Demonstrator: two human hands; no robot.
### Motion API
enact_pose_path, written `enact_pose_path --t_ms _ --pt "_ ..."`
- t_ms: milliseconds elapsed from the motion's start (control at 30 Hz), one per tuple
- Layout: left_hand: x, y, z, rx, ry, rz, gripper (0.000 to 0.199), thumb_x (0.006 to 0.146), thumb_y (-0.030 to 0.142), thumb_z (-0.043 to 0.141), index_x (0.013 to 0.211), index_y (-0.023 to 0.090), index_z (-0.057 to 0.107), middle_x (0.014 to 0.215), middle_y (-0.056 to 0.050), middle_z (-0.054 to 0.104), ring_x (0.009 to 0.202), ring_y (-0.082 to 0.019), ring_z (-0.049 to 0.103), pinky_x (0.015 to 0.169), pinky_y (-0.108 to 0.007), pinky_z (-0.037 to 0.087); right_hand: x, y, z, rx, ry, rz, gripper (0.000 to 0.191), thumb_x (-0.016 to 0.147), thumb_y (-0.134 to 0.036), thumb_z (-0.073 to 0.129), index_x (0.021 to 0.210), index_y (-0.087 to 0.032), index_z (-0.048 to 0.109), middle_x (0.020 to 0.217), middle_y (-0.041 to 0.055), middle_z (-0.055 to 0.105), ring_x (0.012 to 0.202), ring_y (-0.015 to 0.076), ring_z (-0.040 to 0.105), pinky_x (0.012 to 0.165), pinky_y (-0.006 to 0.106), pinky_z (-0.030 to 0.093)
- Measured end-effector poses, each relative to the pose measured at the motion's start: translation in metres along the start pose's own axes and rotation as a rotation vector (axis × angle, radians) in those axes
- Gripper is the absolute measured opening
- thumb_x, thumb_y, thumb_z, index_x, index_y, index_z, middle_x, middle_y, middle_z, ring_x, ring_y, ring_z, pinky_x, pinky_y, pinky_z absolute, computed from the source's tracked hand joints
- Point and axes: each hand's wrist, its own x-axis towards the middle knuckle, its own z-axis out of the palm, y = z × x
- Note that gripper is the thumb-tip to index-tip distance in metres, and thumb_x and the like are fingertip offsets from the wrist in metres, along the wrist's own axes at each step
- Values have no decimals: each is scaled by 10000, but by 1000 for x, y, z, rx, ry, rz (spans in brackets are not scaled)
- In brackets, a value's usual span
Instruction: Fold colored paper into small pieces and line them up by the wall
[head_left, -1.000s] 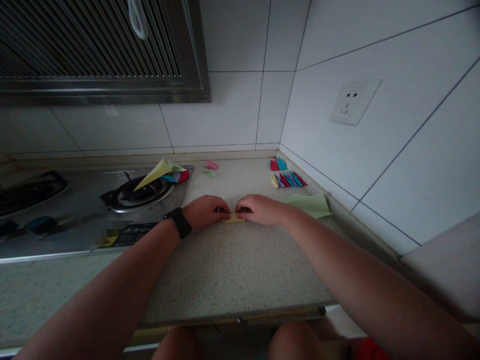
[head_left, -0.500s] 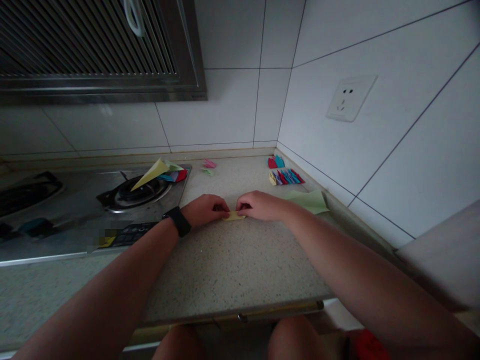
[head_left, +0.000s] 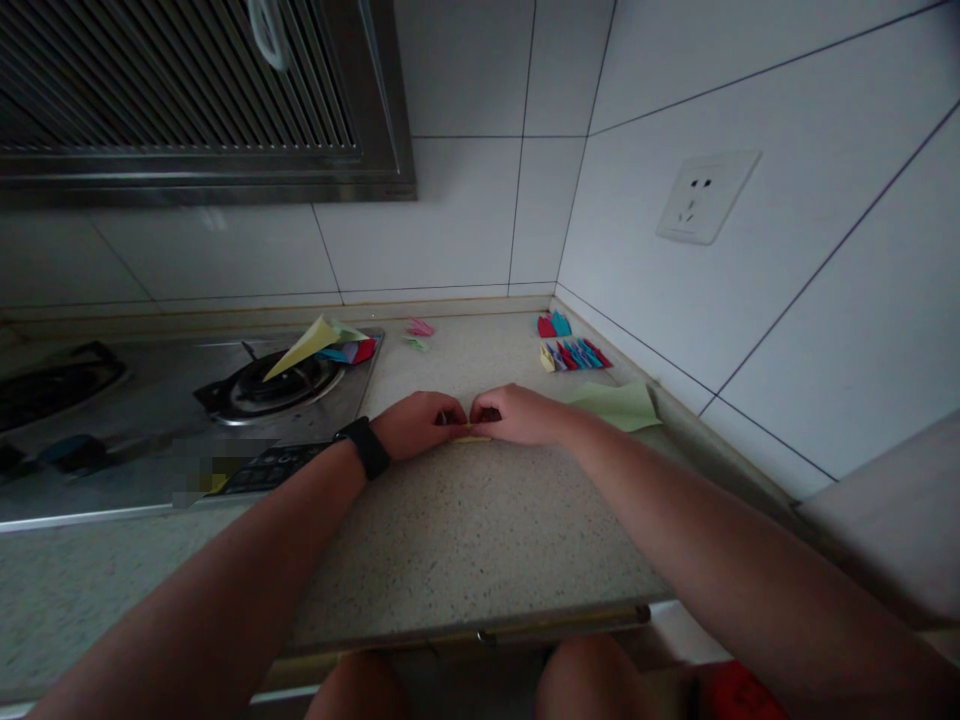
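Note:
A small folded strip of yellow paper (head_left: 474,438) lies on the speckled countertop (head_left: 465,540), mostly covered by my fingers. My left hand (head_left: 420,424), with a black watch (head_left: 367,447) at its wrist, pinches the strip from the left. From the right, my right hand (head_left: 517,412) pinches it too, and the fingertips of both hands almost meet over it. Beside my right wrist lies a pale green sheet of paper (head_left: 619,405), partly behind the forearm.
A row of folded colored papers (head_left: 576,355) and a smaller red-and-blue group (head_left: 553,325) lie by the right wall. Pink (head_left: 420,327) and green paper pieces (head_left: 415,343) lie at the back. A yellow paper cone (head_left: 301,348) rests on the gas stove (head_left: 150,410).
My left hand has slid slightly right along the yellow strip, so the fingertips are closer together and less of the paper shows. My right hand has hardly moved.

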Motion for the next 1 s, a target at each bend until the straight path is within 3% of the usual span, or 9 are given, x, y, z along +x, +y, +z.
enact_pose_path --t_ms 333,567,1000 --pt "1 -2 -2 -16 -29 -23 304 823 455 581 837 169 683 741 -13 665 656 -131 567 576 -236 371 3 3 -2 31 -24 0 102 780 -272 650 825 -189 687 763 2 682 666 116 577 591 219 361" --pt "0 -9 -11 61 -73 -34 281 796 420 602 836 161 705 731 -20 671 649 -134 570 584 -238 375 0 9 -12 -14 -65 126 138 738 -302 694 805 -183 705 783 26 710 682 140 606 585 233 385" --pt "-4 -13 -16 28 -131 -26 224 805 347 602 873 155 693 764 -20 678 669 -125 587 599 -215 399 -4 14 -18 -100 -106 74 115 768 -286 664 827 -192 695 800 25 706 697 143 596 596 232 369"
